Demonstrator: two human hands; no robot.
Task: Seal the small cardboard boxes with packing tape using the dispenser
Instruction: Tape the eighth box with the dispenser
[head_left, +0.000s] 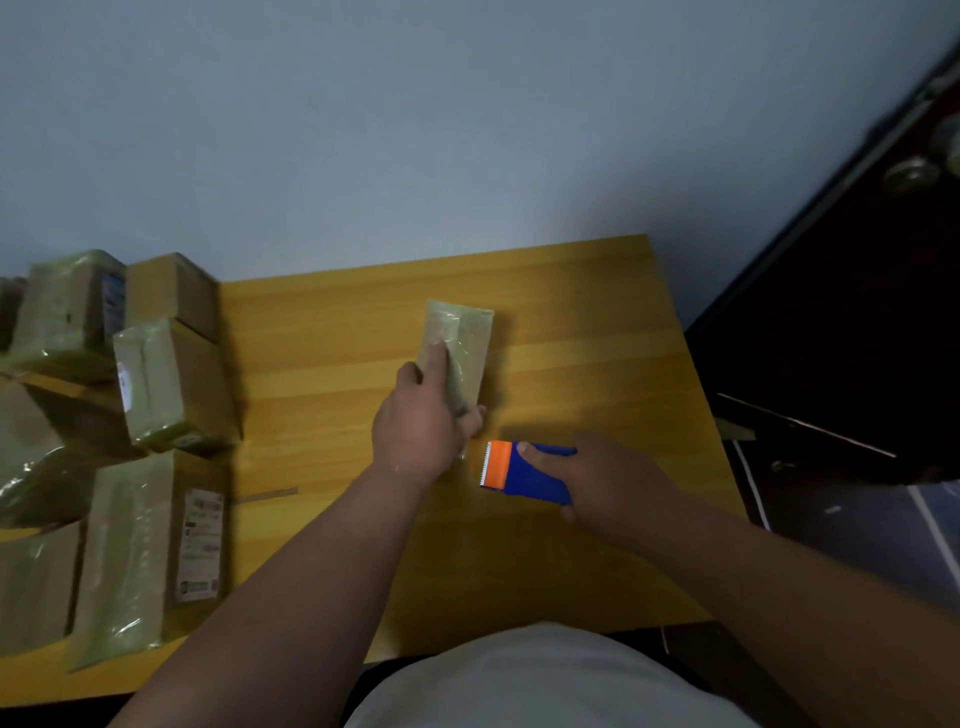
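Dim, soft indoor light, table lit warmly, glare seen on taped boxes (left side), edges bent by wide-angle distortion, overall slightly blurred.

Yellow wooden table: taped box mid-top; stacked taped boxes crowd left end.

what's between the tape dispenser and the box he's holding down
In the head view, only a short strip of bare yellow table separates the blue-and-orange tape dispenser from the taped box, near the left hand's thumb.
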